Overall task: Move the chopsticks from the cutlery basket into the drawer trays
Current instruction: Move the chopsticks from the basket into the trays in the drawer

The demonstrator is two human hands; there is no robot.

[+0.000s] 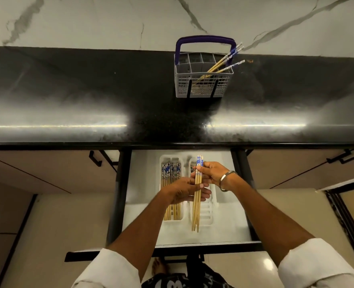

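Held bundle: a few chopsticks (197,194) hang over the open drawer (223,229), directly above the right-hand tray (207,210).
Long axis: runs away from the person, blue-patterned ends far, bare wooden tips near; it already matches the tray's length, so the coming move looks like a straight lowering (my judgement).
Right hand (212,173): fingers curl round the patterned end of the bundle, thumb side toward the far edge.
Left hand (184,190): fingers fairly straight, lying against the middle of the bundle from the left; it appears to steady rather than clasp.
Nearer hand: both touch the bundle; the right has the firmer hold.
Left tray (165,161): already holds a row of chopsticks lying the same way, patterned ends far.
Still to move: a few chopsticks (219,66) lean out to the right of the cutlery basket (201,80), which stands on the dark counter (88,100), well beyond the drawer.
Hidden or unclear: the left hand covers the middle of the left tray; whether the right tray already holds any is hard to make out (a patterned bit peeks out beside the right fingers); the exact count in the bundle cannot be told.
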